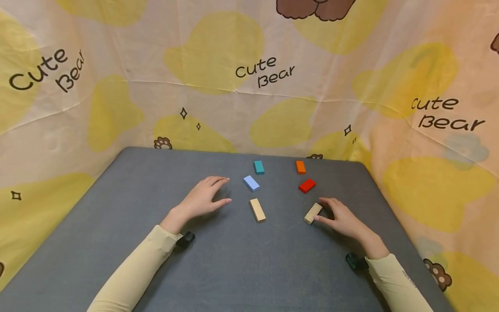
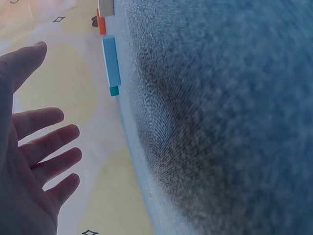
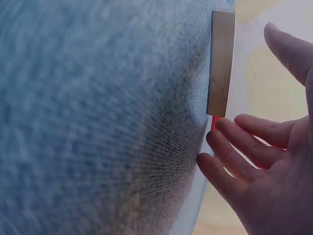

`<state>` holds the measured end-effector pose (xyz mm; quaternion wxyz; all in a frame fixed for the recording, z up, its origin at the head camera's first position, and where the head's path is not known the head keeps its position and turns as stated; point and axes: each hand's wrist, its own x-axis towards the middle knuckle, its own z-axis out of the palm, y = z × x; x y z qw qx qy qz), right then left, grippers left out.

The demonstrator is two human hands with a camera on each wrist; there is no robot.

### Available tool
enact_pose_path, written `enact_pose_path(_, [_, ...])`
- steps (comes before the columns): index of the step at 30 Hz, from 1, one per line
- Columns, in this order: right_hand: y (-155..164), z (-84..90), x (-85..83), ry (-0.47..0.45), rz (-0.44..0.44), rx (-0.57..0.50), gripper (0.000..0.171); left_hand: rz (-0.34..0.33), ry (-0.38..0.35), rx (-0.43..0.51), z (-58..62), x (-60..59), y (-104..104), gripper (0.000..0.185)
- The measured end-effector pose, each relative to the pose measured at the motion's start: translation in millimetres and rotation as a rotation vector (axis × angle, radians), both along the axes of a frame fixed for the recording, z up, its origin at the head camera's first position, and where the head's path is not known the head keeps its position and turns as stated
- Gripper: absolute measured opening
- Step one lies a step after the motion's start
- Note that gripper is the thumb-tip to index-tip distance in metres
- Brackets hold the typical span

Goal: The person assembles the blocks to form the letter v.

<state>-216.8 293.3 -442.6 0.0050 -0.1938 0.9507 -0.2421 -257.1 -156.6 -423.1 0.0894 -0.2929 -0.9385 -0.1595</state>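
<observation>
Grey felt covers the table (image 1: 241, 268), and six small blocks lie on it in two columns. Right hand (image 1: 345, 221) lies flat, fingers straight, thumb tip touching the near end of a plain wooden block (image 1: 313, 213); nothing is gripped. Left hand (image 1: 202, 199) rests open on the felt, fingers spread, beside a light blue block (image 1: 251, 183) and another wooden block (image 1: 257, 210), touching neither. Red block (image 1: 307, 185) sits just beyond the right hand.
</observation>
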Motion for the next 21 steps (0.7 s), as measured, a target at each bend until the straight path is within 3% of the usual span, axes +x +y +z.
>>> enact_pose_path(7, [-2.4, -1.1, 1.9, 0.007, 0.017, -0.040, 0.066, -0.001, -0.012, 0.012, -4.3, -2.0, 3.0, 0.068])
enact_pose_path(21, [-3.8, -6.8, 0.6, 0.011, -0.003, -0.012, 0.066, 0.002, -0.052, 0.037, -9.4, -5.0, 10.9, 0.069])
